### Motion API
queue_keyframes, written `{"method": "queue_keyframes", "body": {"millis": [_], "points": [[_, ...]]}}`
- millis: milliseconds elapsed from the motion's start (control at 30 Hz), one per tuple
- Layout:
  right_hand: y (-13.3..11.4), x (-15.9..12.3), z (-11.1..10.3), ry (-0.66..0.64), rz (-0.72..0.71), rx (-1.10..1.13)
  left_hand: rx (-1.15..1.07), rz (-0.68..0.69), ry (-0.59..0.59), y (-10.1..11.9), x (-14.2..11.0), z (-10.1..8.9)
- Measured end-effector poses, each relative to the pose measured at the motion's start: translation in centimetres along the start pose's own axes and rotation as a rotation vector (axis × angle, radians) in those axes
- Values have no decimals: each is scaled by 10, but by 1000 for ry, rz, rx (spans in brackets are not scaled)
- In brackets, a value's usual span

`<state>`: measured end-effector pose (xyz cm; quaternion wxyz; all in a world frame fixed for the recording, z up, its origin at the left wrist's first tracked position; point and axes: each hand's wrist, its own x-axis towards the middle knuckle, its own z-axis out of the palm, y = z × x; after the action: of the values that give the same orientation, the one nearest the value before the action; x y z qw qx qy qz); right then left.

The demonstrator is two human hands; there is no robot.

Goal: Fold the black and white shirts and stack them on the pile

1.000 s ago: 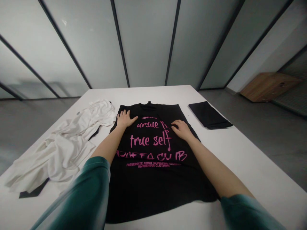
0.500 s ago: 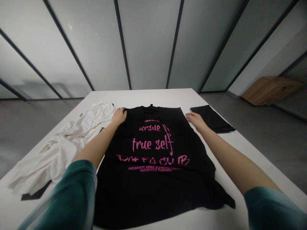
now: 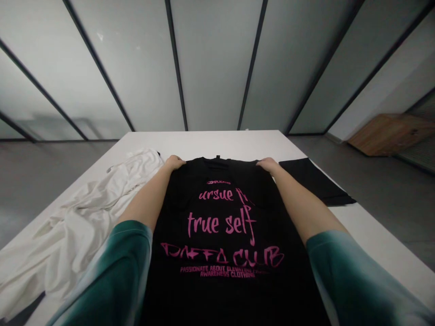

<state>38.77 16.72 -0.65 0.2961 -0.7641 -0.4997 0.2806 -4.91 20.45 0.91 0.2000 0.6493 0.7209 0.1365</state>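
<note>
Left grip closed on the left shoulder corner of a black T-shirt; right grip closed on the opposite corner. Shirt spans between both grips, collar midway, pink lettering facing up, body running from grips toward the wearer. White garment crumpled left of left grip; black folded cloth just right of right grip, on white surface

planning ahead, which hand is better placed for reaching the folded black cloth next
Probably the right hand, beside the folded cloth; the left hand is across the black shirt from it.
</note>
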Motion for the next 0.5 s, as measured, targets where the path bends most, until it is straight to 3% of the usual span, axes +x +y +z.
{"method": "queue_keyframes", "body": {"millis": [100, 167, 267, 400, 500], "points": [[-3, -6, -11, -16, -105, 25, -41, 158, -29, -12, -3, -16], [-2, -11, -19, 47, -193, 91, -48, 239, 0, -20, -8, -27], [-1, -12, -28, 126, -204, 116, 12, 263, 98, -25, -11, -42], [-19, 4, -32, 209, -105, 42, -22, 152, 218, -5, 5, -56], [-44, 21, -32, 302, -36, 236, -201, 126, 277, 22, 20, -60]]}}
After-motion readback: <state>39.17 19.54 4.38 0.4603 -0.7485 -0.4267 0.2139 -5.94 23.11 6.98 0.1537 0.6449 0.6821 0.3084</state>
